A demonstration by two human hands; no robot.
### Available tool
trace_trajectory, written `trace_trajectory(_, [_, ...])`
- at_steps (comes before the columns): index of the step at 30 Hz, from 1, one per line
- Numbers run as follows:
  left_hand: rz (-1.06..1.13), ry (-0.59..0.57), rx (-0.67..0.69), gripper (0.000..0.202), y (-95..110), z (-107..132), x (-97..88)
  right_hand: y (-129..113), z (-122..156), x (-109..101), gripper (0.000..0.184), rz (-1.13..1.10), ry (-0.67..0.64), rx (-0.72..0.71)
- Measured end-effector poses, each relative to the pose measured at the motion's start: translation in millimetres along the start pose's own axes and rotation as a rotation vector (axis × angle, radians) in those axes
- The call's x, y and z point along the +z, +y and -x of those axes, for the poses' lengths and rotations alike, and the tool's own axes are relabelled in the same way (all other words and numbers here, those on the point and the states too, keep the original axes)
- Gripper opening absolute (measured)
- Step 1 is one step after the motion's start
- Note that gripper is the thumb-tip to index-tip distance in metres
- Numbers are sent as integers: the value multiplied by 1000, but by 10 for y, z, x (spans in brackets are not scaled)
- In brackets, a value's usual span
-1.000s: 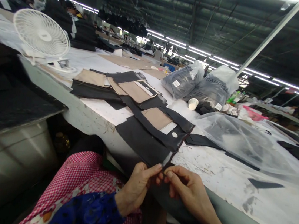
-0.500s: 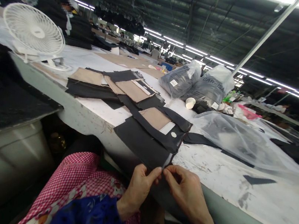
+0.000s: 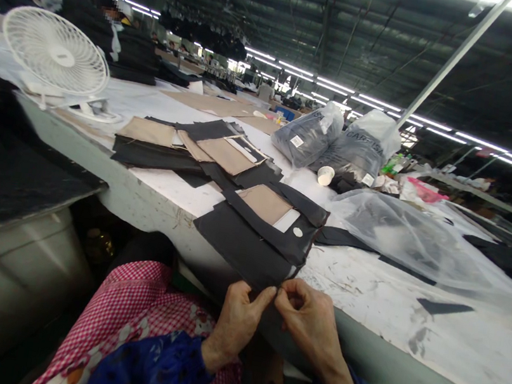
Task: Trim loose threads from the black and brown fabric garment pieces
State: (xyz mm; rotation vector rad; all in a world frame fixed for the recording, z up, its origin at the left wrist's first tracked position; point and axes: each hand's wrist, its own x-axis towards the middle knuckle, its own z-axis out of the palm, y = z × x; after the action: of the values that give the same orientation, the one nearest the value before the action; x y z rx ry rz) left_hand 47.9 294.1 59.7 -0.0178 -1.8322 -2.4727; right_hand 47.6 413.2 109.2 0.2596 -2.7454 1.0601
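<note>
Black rectangular fabric panel: overhangs the white table's edge, near corner at the hands.
Left hand: thumb and fingers clamped on that corner.
Right hand: fingertips together; anything pinched is hidden.
Change: right fingertips have closed in on the left thumb, seemingly sharing one spot.
Writing: beyond the panel, "CAR…ISA" on a clear plastic bag, middle unclear.
</note>
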Motion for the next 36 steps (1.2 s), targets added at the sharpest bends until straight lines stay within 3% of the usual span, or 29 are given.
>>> trace_trajectory(5, [100,-2,-54,36,72,-6,-42,38,-8,38,18,-275,-48,108])
trace_trajectory(12, [523,-227,-195,34,95,-16,-58,26,-44,29,30,-700,-183,216])
trace_trajectory(15, [650,-262,-293,33,86,-22,-52,59,-36,66,31,-886,-224,253])
trace_trajectory(21, [693,-285,-310,32,129,-43,-102,28,-32,126,37,-1055,-301,256])
trace_trajectory(25, [624,-242,-206,27,249,-56,-215,-2,-9,41,34,-872,-304,129])
trace_trajectory(29, [683,-136,-136,18,403,-72,-370,-21,-23,-83,31,-580,-109,-22])
trace_trajectory(33, [701,-47,-115,21,539,-77,-501,-140,-184,-69,10,-151,180,-513])
trace_trajectory(36, [705,-58,-95,24,641,-60,-567,-309,-360,53,10,72,307,-830])
